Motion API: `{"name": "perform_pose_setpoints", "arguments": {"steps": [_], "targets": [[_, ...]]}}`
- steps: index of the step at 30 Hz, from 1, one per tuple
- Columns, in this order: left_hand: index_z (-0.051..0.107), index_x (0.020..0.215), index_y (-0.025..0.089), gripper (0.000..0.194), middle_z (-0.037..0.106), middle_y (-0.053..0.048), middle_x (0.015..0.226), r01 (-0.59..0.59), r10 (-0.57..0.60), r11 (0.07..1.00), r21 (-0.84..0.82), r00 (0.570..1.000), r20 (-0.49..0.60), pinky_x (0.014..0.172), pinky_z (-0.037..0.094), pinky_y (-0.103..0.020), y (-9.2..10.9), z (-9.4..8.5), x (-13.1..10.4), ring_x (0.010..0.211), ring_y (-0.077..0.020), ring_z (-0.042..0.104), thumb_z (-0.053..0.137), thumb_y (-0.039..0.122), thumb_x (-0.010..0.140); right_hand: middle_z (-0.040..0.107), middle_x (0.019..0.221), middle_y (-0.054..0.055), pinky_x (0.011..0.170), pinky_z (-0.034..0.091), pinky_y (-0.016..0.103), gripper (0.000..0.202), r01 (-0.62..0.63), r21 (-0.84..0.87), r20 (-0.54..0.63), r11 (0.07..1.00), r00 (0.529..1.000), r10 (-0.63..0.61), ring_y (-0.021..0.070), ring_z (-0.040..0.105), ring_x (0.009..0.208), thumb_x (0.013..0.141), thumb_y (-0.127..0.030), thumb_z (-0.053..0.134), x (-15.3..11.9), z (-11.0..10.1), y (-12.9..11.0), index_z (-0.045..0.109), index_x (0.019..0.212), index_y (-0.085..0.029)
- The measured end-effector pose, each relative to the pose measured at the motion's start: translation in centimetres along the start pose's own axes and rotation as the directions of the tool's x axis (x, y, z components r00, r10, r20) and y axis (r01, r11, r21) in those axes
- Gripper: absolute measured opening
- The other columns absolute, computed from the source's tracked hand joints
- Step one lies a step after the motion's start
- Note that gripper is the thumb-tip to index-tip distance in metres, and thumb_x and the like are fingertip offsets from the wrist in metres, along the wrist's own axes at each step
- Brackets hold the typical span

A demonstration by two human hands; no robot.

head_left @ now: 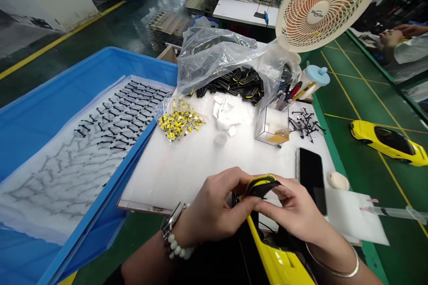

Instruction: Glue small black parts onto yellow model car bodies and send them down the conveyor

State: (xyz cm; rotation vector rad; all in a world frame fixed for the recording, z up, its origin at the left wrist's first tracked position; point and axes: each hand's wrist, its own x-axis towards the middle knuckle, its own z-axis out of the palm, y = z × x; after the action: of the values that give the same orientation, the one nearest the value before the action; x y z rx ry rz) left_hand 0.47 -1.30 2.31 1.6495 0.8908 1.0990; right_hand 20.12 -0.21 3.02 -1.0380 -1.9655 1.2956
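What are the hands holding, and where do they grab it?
Both hands, left hand and right hand, pinch a small black-and-yellow toy car part by its two ends, above the yellow toy car body.

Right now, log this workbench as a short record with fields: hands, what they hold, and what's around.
left hand: pinches the black and yellow part
right hand: grips the same part from the other side
below hands: yellow toy car body
board: phone, bag of yellow pieces, clear box
left side: blue tray
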Motion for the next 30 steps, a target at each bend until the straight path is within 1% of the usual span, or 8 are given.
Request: {"name": "perform_pose_setpoints", "arguments": {"steps": [5,11,14,17,21,23,26,30], "targets": [[0.063,0.099,0.015,0.015,0.066,-0.007,0.089,0.094,-0.092,0.995,-0.016,0.99,0.105,0.074,0.055,-0.03,0.4,-0.4,0.1,0.08,-0.0178,0.064,0.064,0.018,0.085,0.073,0.097,0.003,0.075,0.056,0.025,0.029,0.039,-0.06,0.044,0.997,0.998,-0.036,0.0176,0.069,0.084,0.084,-0.021,0.066,0.2,-0.4,-0.4,0.065,0.113,-0.023],[0.062,0.102,0.015,0.02,0.065,-0.004,0.086,0.058,-0.058,0.998,-0.003,0.998,0.035,0.073,0.055,-0.028,0.4,0.2,-0.2,0.078,-0.0163,0.064,0.061,0.008,0.083,0.069,0.079,0.001,0.067,0.054,0.023,0.007,-0.008,-0.036,0.047,0.999,0.999,0.01,0.0154,0.065,0.073,0.085,-0.02,0.062,0.2,-0.3,-0.6,0.065,0.091,-0.02],[0.061,0.103,0.016,0.023,0.066,-0.005,0.088,0.044,-0.043,0.999,-0.007,0.999,0.026,0.073,0.055,-0.028,0.4,0.3,-0.2,0.079,-0.0161,0.066,0.061,0.006,0.082,0.068,0.079,0.0,0.074,0.054,0.027,0.007,-0.038,-0.002,0.045,0.999,0.998,0.038,0.0152,0.062,0.069,0.084,-0.02,0.063,0.2,-0.1,-0.5,0.065,0.09,-0.02],[0.06,0.103,0.017,0.021,0.066,-0.005,0.09,0.076,-0.076,0.997,0.0,0.995,0.057,0.075,0.055,-0.028,0.7,0.0,-0.1,0.081,-0.0163,0.066,0.06,0.007,0.083,0.069,0.084,0.0,0.076,0.053,0.026,0.012,-0.043,0.03,0.037,0.999,0.998,0.042,0.0145,0.063,0.071,0.082,-0.018,0.063,0.2,0.0,-0.5,0.065,0.094,-0.021],[0.057,0.109,0.019,0.028,0.066,-0.004,0.093,0.111,-0.114,0.993,0.035,0.988,0.1,0.075,0.055,-0.028,1.6,-0.4,0.1,0.082,-0.0169,0.065,0.066,0.017,0.083,0.069,0.086,-0.001,0.074,0.05,0.022,0.02,-0.064,0.072,0.036,0.995,0.997,0.062,0.014,0.063,0.078,0.079,-0.011,0.062,0.3,0.2,-0.6,0.065,0.096,-0.021],[0.057,0.111,0.022,0.027,0.066,-0.002,0.093,0.096,-0.101,0.993,0.069,0.991,0.087,0.073,0.054,-0.026,2.0,-0.5,0.3,0.081,-0.0155,0.065,0.064,0.02,0.085,0.068,0.085,-0.001,0.074,0.05,0.022,0.022,-0.079,0.094,0.033,0.992,0.997,0.076,0.0131,0.062,0.077,0.079,-0.01,0.061,0.5,0.3,-0.6,0.066,0.098,-0.021],[0.059,0.106,0.027,0.019,0.066,0.002,0.087,0.062,-0.069,0.99,0.125,0.996,0.048,0.07,0.053,-0.022,1.8,-0.4,0.6,0.077,-0.0123,0.064,0.056,0.016,0.09,0.068,0.083,-0.001,0.075,0.049,0.023,0.022,-0.118,0.141,0.016,0.983,0.993,0.117,0.0129,0.061,0.075,0.079,-0.015,0.064,0.9,0.5,-0.8,0.069,0.1,-0.02],[0.061,0.107,0.031,0.026,0.066,0.004,0.079,-0.01,0.016,0.983,0.183,0.999,-0.034,0.066,0.055,-0.018,1.1,-0.3,0.8,0.076,-0.0125,0.068,0.054,0.014,0.089,0.068,0.082,0.0,0.072,0.048,0.021,0.023,-0.17,0.266,-0.018,0.949,0.983,0.181,0.0119,0.059,0.075,0.074,-0.016,0.069,1.1,1.1,-0.8,0.072,0.097,-0.017]]}}
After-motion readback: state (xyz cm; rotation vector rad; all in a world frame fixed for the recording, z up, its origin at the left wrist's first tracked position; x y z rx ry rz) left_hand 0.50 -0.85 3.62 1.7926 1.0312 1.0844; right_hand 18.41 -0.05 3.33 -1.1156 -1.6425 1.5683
